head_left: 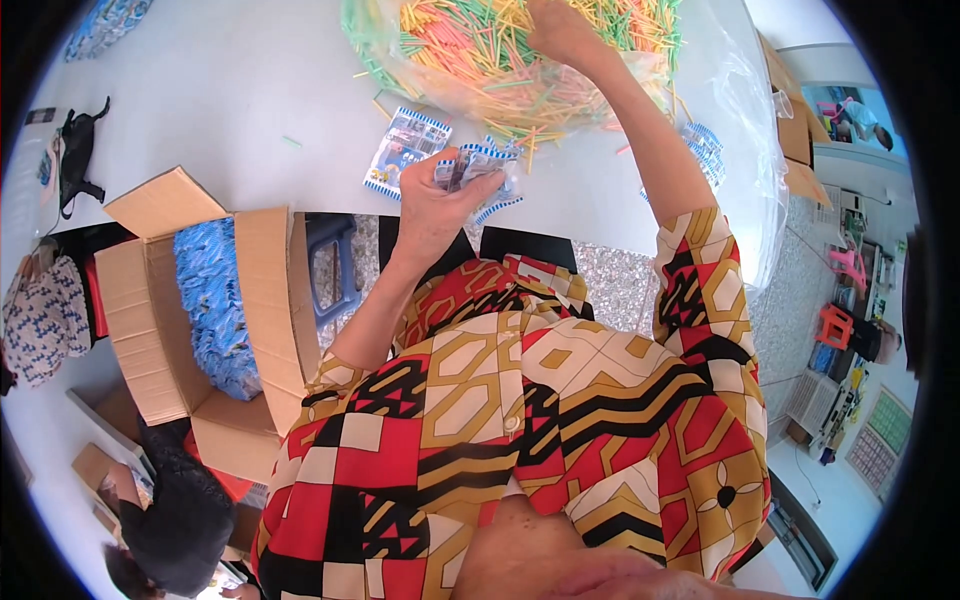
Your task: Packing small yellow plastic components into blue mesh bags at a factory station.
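Note:
My left hand (437,208) is closed on a small blue-and-white plastic packet (488,158) above the table's near edge. Beside it, another flat packet of the same kind (403,150) lies on the white table (250,110). My right hand (562,35) reaches into a heap of thin sticks (460,50), coloured pink, yellow, orange and green. The heap sits in a large clear plastic bag (545,95), spread wide at the far side of the table. My right fingers are cut off by the top edge or sunk among the sticks, so their grip does not show.
More packets (703,155) lie under my right forearm. Left of me stands an open cardboard box (265,300) filled with blue packets (212,300), near a blue stool (335,265). A black bag (78,155) rests at the table's left. Other people (180,510) are nearby.

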Demonstrator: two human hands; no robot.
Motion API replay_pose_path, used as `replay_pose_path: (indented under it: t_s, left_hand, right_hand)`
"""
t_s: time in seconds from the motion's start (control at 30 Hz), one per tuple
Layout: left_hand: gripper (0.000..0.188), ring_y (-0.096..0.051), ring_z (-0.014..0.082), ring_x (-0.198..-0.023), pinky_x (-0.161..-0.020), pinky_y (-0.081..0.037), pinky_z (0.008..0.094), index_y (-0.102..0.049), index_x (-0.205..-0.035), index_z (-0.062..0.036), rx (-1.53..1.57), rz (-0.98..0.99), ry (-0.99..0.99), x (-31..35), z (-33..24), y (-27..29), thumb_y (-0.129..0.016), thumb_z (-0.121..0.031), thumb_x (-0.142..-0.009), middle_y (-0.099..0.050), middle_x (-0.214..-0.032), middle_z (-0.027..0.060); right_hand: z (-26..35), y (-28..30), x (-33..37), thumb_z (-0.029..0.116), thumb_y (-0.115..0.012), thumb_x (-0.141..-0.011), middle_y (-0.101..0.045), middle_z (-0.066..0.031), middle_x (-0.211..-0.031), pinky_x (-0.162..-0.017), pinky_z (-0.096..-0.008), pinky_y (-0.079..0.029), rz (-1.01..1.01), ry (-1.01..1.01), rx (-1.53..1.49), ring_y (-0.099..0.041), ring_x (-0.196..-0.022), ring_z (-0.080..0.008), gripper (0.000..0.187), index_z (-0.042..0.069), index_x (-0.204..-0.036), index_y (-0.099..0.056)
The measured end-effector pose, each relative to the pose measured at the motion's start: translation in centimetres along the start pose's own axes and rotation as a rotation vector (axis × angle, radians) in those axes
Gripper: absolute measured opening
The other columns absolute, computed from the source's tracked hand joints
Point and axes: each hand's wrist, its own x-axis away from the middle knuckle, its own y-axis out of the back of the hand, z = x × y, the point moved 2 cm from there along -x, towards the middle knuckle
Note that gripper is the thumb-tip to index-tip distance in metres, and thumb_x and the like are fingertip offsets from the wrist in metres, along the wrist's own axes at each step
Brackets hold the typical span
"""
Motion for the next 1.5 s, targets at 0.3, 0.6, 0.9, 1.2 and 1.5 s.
replay_pose_path:
  t_s: [0.3,0.6,0.9,1.2,1.5]
  left_hand:
    - [0.013,-0.053,0.0033,-0.064,-0.058,-0.044,0.0192,-0.067,-0.085,0.0027,-0.017,0.004,0.005,-0.2,-0.2,0.0,-0.071,-0.007,-0.076,-0.064,-0.072,0.0007]
    - [0.016,-0.055,0.0045,-0.066,-0.06,-0.045,0.0193,-0.066,-0.088,0.003,-0.008,0.021,0.023,-0.3,-0.2,-0.5,-0.072,-0.006,-0.076,-0.065,-0.076,0.0011]
    - [0.019,-0.059,0.0066,-0.073,-0.068,-0.048,0.0212,-0.065,-0.095,0.0028,0.037,0.037,0.002,0.6,-0.7,-1.0,-0.07,-0.002,-0.077,-0.066,-0.086,0.003]
    - [0.021,-0.059,0.0066,-0.075,-0.07,-0.048,0.0213,-0.065,-0.098,0.0029,0.031,0.052,0.027,0.4,-0.2,-1.2,-0.07,-0.002,-0.077,-0.066,-0.087,0.0026]
    - [0.017,-0.057,0.0053,-0.071,-0.066,-0.047,0.0204,-0.066,-0.094,0.0025,-0.019,0.106,0.001,0.4,0.3,-1.3,-0.07,-0.002,-0.078,-0.066,-0.083,0.0019]
  right_hand:
    - [-0.6,1.0,1.1,0.018,-0.055,-0.078,-0.06,-0.0267,-0.089,-0.075,-0.0489,-0.045,-0.063,-0.033,-0.152,-0.056,-0.089,-0.0441,0.024,-0.002,-0.091,-0.056]
    - [-1.6,-1.3,3.6,0.02,-0.05,-0.09,-0.058,-0.0188,-0.084,-0.071,-0.037,-0.044,-0.339,-0.022,-0.503,-0.056,-0.078,-0.0299,0.021,0.0,-0.088,-0.044]
    - [-2.5,0.2,4.1,0.014,-0.048,-0.093,-0.05,0.0,-0.084,-0.063,-0.0237,-0.04,-0.482,-0.032,-1.632,-0.043,-0.067,-0.0075,0.02,0.0,-0.107,-0.05]
    - [0.9,-0.2,13.3,0.02,-0.055,-0.092,-0.04,0.0061,-0.06,-0.048,-0.0206,-0.029,-0.381,-0.329,-1.54,-0.032,-0.05,-0.0041,0.018,0.009,-0.08,-0.048]
    - [1.0,-5.3,17.6,0.024,-0.053,-0.094,-0.048,0.0038,-0.065,-0.057,-0.0204,-0.038,-0.329,-0.205,-1.361,-0.046,-0.061,-0.0049,0.024,0.007,-0.078,-0.052]
